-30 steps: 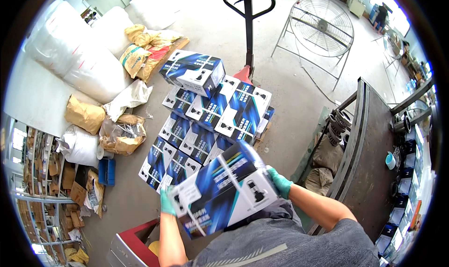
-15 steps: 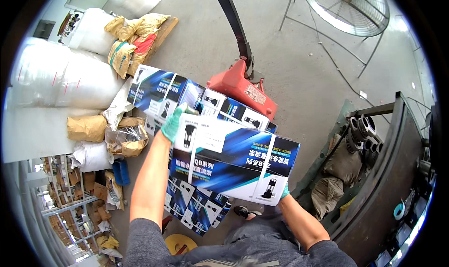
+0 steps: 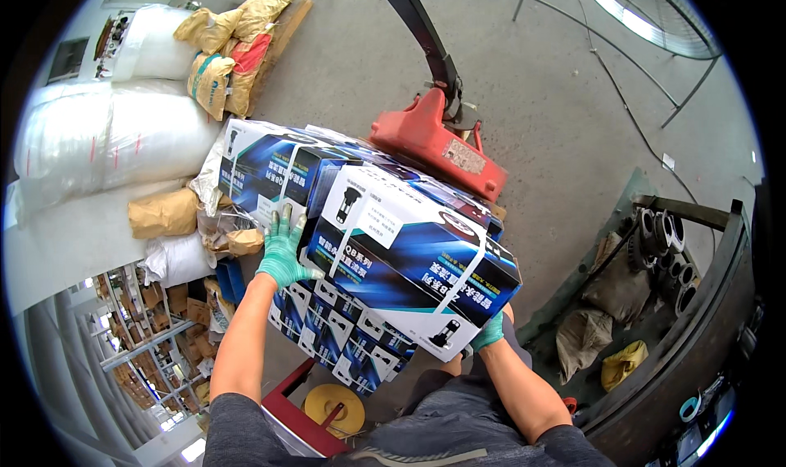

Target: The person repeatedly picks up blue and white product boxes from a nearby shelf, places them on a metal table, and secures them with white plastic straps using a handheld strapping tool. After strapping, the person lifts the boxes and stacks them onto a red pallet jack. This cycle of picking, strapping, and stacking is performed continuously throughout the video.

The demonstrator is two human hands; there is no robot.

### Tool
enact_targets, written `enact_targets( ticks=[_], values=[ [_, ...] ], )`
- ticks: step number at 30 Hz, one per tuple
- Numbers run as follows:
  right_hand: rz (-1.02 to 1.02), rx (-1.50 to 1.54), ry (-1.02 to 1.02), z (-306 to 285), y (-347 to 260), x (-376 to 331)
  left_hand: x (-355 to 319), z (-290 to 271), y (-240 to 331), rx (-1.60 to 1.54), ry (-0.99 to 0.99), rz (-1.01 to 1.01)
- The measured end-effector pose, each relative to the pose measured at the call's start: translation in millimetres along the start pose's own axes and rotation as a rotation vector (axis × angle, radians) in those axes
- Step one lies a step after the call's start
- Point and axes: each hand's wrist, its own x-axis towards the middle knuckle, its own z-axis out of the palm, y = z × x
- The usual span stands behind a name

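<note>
Blue-and-white strapped carton [image 3: 409, 258] sits between my two gloved hands, held above the stack of matching cartons [image 3: 327, 336]. My left hand [image 3: 282, 250] presses flat against its left end, fingers spread; my right hand [image 3: 490, 334] cups its lower right corner. Behind the stack stands the red pallet jack [image 3: 434, 139]. Brown paper sacks [image 3: 164, 213] and white bulk bags [image 3: 98, 139] lie to the left.

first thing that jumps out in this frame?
The blue-and-white carton at centre, held between the left hand at its left end and the right hand under its lower right corner, both in green gloves. It sits above the stack of matching cartons, with the red pallet jack just behind.
</note>
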Motion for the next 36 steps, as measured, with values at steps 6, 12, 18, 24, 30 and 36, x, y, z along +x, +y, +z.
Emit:
enact_targets(
  ticks=[6,12,18,24,30,36],
  values=[
    [-0.020,-0.062,0.068,8.6,-7.7,9.7,5.2,60.0,-12.4,-0.022,0.281,0.074],
    [0.001,-0.189,0.064,-22.5,-8.1,39.1,-2.1,80.2,-27.8,-0.353,0.424,0.185],
    [0.046,-0.304,0.060,-21.0,-13.7,35.3,-5.7,56.0,-12.0,-0.214,0.140,0.028],
    [-0.340,-0.617,-0.009,-18.6,-99.6,60.2,-4.1,38.3,5.5,-0.127,0.057,-0.091],
    [-0.507,-1.980,-0.380,285.7,-34.6,26.0,-9.2,58.8,6.6,-0.139,0.156,-0.163],
    [-0.047,-2.173,-0.523,327.6,45.8,118.7,-8.2,51.9,13.5,-0.194,0.172,-0.178]
  ],
)
